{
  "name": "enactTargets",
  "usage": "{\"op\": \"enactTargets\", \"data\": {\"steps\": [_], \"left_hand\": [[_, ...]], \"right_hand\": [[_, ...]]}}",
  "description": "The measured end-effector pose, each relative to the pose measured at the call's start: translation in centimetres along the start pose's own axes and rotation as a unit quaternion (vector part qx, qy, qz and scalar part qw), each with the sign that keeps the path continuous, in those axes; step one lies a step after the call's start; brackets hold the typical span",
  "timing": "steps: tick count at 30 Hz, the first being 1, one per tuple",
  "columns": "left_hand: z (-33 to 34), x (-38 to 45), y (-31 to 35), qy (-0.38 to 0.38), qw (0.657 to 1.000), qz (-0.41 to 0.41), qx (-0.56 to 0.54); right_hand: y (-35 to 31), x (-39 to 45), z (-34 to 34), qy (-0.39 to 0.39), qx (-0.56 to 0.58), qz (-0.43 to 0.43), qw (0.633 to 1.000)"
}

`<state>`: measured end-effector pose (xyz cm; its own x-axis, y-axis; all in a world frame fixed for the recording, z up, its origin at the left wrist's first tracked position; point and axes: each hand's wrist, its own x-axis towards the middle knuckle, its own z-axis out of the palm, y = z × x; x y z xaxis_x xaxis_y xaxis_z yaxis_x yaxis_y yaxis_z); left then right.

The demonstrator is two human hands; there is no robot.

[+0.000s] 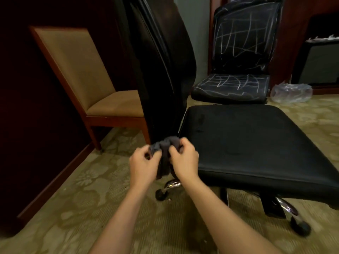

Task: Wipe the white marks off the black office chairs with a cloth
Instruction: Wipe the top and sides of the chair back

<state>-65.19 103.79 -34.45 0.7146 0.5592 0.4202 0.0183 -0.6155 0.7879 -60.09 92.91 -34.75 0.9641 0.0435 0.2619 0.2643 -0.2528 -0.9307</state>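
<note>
A dark grey cloth (pixel 165 154) is bunched between both hands just in front of the near black office chair. My left hand (pixel 143 165) grips its left side and my right hand (pixel 185 160) grips its right side, fingers curled into the fabric. The near chair's seat (pixel 256 143) and tall backrest (pixel 161 61) look plain black, with no white marks that I can see. Behind it stands a second black office chair (pixel 242 52) with white scribbled lines across its backrest and its seat (pixel 231 85).
A wooden chair with tan upholstery (pixel 88 74) stands at the left against a dark wood wall. A crumpled clear plastic bag (pixel 291 92) lies on the patterned carpet at the right. The near chair's chrome base and castors (pixel 293 217) spread under the seat.
</note>
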Motion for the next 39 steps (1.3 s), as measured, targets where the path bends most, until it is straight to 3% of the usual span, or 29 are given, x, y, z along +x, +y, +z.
{"op": "enactTargets", "data": {"steps": [3, 6, 9, 15, 23, 27, 31, 35, 39], "left_hand": [[0.1, 1.6, 0.3, 0.048, 0.997, 0.056, 0.032], [2.3, 0.5, -1.6, 0.041, 0.998, -0.009, 0.038], [4.1, -1.6, -4.3, 0.024, 0.996, -0.065, 0.048], [2.2, 1.3, -2.2, 0.077, 0.996, 0.029, -0.019], [-5.3, 10.5, 9.7, 0.131, 0.985, 0.107, -0.016], [-8.6, 16.0, 16.1, 0.127, 0.988, 0.085, -0.013], [-11.3, 20.2, 20.9, 0.14, 0.988, 0.058, -0.034], [-13.5, 23.3, 24.0, 0.144, 0.989, 0.033, -0.025], [-14.7, 24.0, 25.3, 0.117, 0.992, -0.017, 0.054]], "right_hand": [[0.1, 2.2, 0.5, -0.02, -0.025, 0.033, 0.999], [2.8, 1.9, 0.8, -0.049, -0.155, 0.126, 0.979], [3.5, 1.9, 1.0, -0.043, -0.182, 0.104, 0.977], [1.6, 3.1, 0.9, -0.054, -0.121, 0.063, 0.989], [-12.4, 3.9, -0.3, -0.013, 0.071, 0.008, 0.997], [-21.4, 8.8, -1.7, 0.023, 0.094, 0.003, 0.995], [-27.9, 12.2, -2.8, 0.005, 0.107, 0.012, 0.994], [-31.6, 14.3, -3.3, -0.036, 0.137, 0.04, 0.989], [-33.7, 16.7, -3.6, -0.055, 0.102, 0.072, 0.991]]}}
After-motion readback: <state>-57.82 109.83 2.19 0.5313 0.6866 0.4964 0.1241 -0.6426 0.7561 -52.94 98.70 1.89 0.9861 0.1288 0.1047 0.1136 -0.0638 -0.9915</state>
